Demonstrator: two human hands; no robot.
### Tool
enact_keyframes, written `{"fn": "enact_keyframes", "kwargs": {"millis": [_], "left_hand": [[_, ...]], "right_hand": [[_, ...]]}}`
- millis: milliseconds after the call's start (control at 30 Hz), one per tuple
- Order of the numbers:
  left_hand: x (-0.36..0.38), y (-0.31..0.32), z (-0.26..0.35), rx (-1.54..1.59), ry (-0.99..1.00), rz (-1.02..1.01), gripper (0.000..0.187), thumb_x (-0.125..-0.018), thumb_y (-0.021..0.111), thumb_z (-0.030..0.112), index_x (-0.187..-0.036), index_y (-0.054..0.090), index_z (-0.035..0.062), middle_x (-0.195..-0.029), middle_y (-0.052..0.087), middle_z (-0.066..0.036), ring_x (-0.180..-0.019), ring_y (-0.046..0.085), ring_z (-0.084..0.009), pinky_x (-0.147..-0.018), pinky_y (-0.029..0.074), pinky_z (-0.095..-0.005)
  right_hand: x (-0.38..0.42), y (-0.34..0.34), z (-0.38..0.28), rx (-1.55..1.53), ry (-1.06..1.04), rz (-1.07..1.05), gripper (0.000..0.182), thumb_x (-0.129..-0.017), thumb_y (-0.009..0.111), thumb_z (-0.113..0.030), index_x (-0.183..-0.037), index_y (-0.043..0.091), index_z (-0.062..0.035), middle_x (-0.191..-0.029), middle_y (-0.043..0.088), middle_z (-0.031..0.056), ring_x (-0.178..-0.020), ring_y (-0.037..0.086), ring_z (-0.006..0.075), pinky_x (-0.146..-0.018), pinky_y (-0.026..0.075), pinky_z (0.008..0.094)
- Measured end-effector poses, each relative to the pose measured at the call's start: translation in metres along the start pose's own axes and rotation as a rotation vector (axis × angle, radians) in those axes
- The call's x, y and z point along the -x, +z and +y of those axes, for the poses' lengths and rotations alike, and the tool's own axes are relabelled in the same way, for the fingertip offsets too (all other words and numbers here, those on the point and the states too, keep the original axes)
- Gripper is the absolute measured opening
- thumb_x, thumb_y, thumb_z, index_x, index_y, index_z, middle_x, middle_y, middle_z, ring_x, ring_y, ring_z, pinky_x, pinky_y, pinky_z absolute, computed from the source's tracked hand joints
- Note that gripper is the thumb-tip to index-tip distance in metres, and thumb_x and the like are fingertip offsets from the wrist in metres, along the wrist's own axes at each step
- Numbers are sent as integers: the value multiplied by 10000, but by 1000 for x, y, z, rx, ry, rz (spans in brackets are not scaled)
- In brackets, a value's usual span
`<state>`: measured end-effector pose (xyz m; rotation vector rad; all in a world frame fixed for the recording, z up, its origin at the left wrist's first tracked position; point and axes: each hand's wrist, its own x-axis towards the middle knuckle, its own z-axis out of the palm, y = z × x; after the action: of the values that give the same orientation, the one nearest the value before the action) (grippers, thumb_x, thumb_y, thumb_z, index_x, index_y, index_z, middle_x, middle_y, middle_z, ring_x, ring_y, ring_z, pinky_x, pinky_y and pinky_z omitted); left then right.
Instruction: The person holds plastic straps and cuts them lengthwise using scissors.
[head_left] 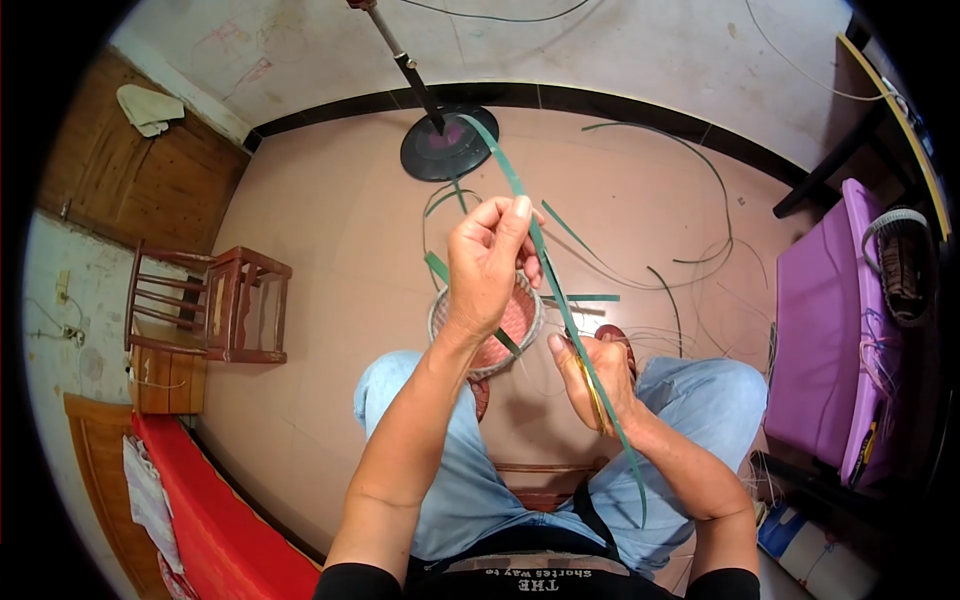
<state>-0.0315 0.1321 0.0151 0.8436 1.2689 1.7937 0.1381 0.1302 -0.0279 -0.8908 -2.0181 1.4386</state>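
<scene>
Head view, clock directions taken from the centre. The left hand [482, 275], near the centre, is closed in a pinch on a long green strip [508, 170] running from 12 to 5 o'clock. The right hand [615, 385], at 4 o'clock, is curled around what appear to be yellow-handled scissors [592, 395]; whether it also grips the strip cannot be told. Likely faults: a slack pinch could let the strip twist; blades so near could nick its edge or the fingers. Its far end, overlapping the round stand base [418, 155] at 12 o'clock, might snag there. The woven basket [437, 325] sits below the left forearm, which partly hides it. Loose strips [723, 185] at 2 o'clock could tangle. A wooden chair [248, 305] stands at 9 o'clock, a purple bin [820, 330] at 3.
</scene>
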Motion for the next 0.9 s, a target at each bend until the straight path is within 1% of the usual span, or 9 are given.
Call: {"fn": "enact_keyframes", "kwargs": {"millis": [33,133,233,367,567,667,900], "left_hand": [[-3,-2,-2,-2,22,-3,235,-966,545,217,-839,576,22,-608,514,1,-459,476,-58,-412,414,-214],[-2,-2,-5,-53,37,24,238,-965,550,216,-827,575,24,-609,515,9,-469,479,-53,-428,411,-205],[8,8,-6,-126,40,7,239,-965,555,217,-818,573,29,-615,519,14,-483,486,-48,-450,412,-195],[10,11,-8,-112,45,-10,239,-964,558,219,-818,572,30,-623,525,13,-495,495,-48,-465,411,-190],[9,10,-8,-112,54,-16,243,-965,557,223,-822,571,26,-623,525,10,-494,498,-56,-464,413,-194],[9,9,-8,-113,58,-19,246,-966,553,224,-823,570,25,-622,527,6,-493,500,-59,-463,418,-198],[10,8,-8,-104,60,-21,249,-968,548,223,-824,568,21,-608,531,-6,-490,506,-68,-459,434,-214]], "right_hand": [[1,0,-1,-2,7,-8,431,-950,553,-238,-616,534,34,-446,448,132,-396,442,179,-408,366,355],[0,0,0,-20,29,-9,433,-946,558,-249,-619,538,34,-455,456,132,-413,449,171,-421,369,353],[-4,-4,-3,-33,64,-15,445,-945,557,-276,-625,542,34,-469,465,136,-437,452,161,-442,375,355],[-6,-7,-3,-12,86,-31,460,-949,544,-303,-637,546,35,-480,474,133,-461,451,148,-458,378,356],[-3,-3,-2,-61,102,-7,468,-952,543,-311,-636,542,34,-475,480,125,-455,456,153,-453,380,361],[-3,-2,0,-48,101,-3,468,-954,542,-309,-633,539,32,-466,468,119,-443,446,153,-442,380,360],[-2,1,-3,-57,52,18,441,-957,545,-252,-614,533,26,-450,459,110,-424,443,141,-422,375,346]]}}
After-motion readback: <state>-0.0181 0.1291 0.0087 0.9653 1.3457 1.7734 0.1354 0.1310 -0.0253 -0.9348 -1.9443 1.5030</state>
